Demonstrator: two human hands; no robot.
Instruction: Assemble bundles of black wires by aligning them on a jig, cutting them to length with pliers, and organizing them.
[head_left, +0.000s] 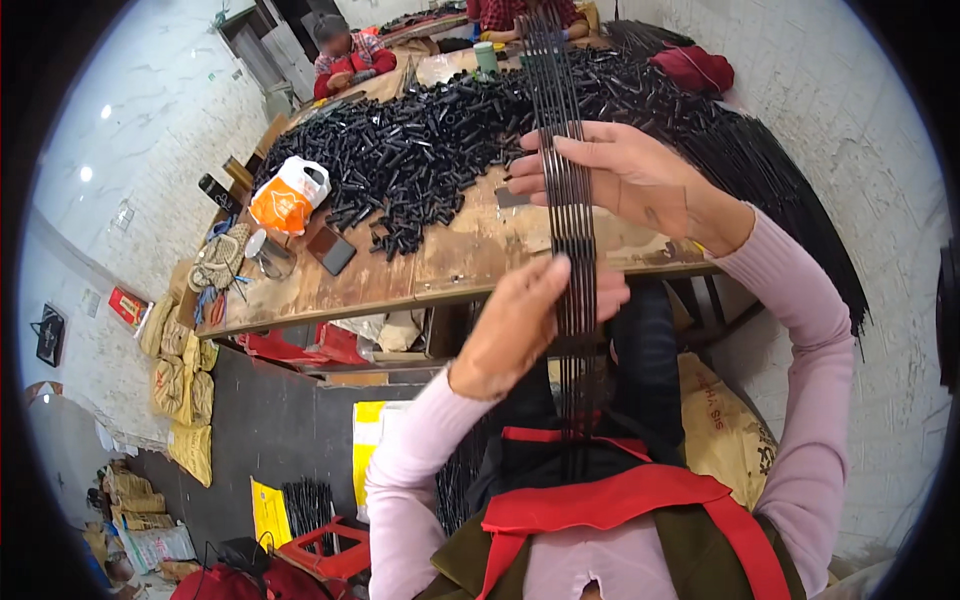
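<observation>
A bundle of long, thin black rods (568, 215) stands nearly upright in front of my body, its lower end reaching my apron. My left hand (522, 318) wraps round the lower part, thumb in front and fingertips showing past the right side. Higher up, my right hand (630, 178) holds the same bundle, with its fingers passing behind and out to the left and its thumb lying across the front. Above them, the rods spread slightly apart. Just beyond is a wooden table (440, 268) bearing a large heap of short black tubes (400, 150).
More long black rods (775, 185) hang over the table's right edge. An orange and white bag (290, 195), a dark phone-like slab (331, 250) and a metal cup (268, 255) lie at the left. Co-workers sit across the table, one in a red sleeve (380, 62). A sack (720, 430) stands at my right.
</observation>
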